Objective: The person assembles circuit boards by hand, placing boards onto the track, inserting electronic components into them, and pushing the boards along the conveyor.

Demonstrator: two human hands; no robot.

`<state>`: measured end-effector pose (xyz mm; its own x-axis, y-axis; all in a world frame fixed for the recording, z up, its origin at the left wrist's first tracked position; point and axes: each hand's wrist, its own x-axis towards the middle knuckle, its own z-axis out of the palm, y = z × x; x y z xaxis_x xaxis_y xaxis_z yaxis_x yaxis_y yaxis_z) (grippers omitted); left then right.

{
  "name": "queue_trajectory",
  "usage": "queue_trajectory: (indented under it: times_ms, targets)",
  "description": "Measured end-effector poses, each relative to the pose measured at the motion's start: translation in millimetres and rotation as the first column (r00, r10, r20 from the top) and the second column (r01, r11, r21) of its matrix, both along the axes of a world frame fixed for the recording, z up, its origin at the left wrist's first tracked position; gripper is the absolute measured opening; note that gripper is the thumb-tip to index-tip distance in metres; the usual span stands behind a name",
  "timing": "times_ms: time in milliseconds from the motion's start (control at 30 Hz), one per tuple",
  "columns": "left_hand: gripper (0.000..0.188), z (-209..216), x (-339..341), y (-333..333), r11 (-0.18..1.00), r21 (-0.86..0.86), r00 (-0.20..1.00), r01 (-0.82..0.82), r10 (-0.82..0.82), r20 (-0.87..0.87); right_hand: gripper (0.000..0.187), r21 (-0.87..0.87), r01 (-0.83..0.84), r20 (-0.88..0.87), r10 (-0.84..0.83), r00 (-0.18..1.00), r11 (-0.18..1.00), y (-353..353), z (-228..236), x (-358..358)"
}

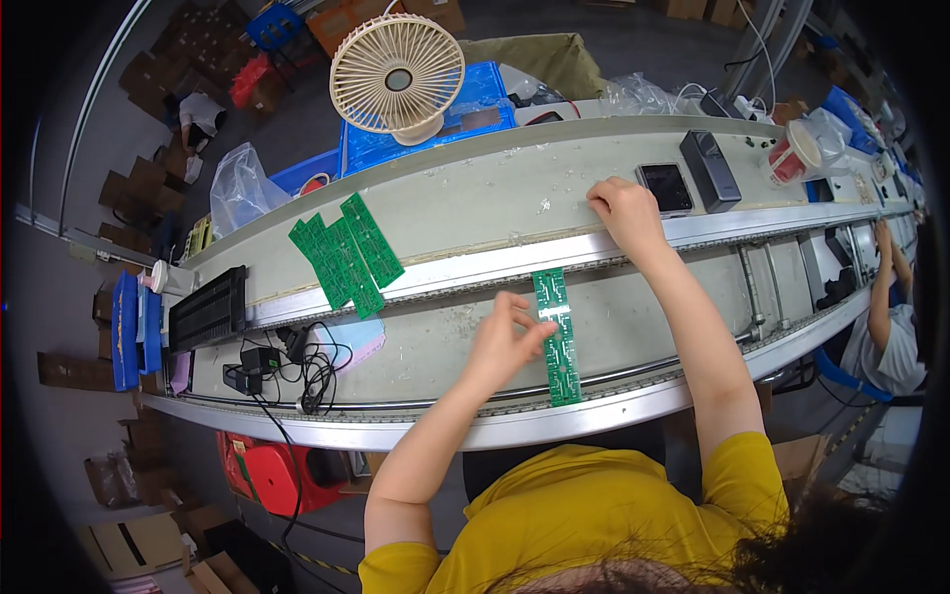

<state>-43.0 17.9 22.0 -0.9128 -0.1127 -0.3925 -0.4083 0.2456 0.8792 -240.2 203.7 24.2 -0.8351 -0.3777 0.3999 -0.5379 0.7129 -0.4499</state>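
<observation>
A long, narrow green circuit board (562, 374) lies across the two metal rails in front of me, with a pale strip across its upper part. My left hand (503, 342) is at its left side; the thumb tip overlaps the board and the fingers are apart, holding nothing visible. Farther off, my right hand (625, 210) is over the pale work surface, left of a dark phone (664, 189). Its fingers are curled together in a pinch, and anything between them is too small to see. Small whitish bits (544, 206) lie left of that hand.
Several green circuit boards (341, 252) overlap at the left. Black adapters (259, 361) with tangled cables lie between the rails, near a black tray (208, 309). A beige fan (398, 79), a dark box (711, 170) and a cup (795, 153) stand beyond. Another person (886, 337) sits at far right.
</observation>
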Motion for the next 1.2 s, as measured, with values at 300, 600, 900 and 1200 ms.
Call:
queue_trajectory:
  times_ms: [300, 600, 900, 1200]
  targets:
    - [0.013, -18, -89, -43, 0.667, -0.641, 0.672, -0.379, -0.278, -0.687, 0.009, -0.156, -0.029, 0.245, 0.067, 0.967, 0.987, 0, 16, 18]
    - [0.014, -5, -114, -54, 0.877, -0.376, 0.772, -0.300, -0.009, -0.636, 0.012, -0.399, -0.074, 0.521, 0.292, 0.802, 0.914, 18, 20, 67]
    - [0.010, 1, -105, -80, 0.909, -0.130, 0.799, -0.396, 0.271, -0.537, 0.009, -0.451, -0.098, 0.638, 0.398, 0.659, 0.887, 26, 7, 77]
    - [0.016, -12, -95, -93, 0.892, -0.153, 0.774, -0.426, 0.271, -0.573, 0.008, -0.264, -0.400, 0.411, 0.478, 0.777, 0.878, 20, 6, 66]
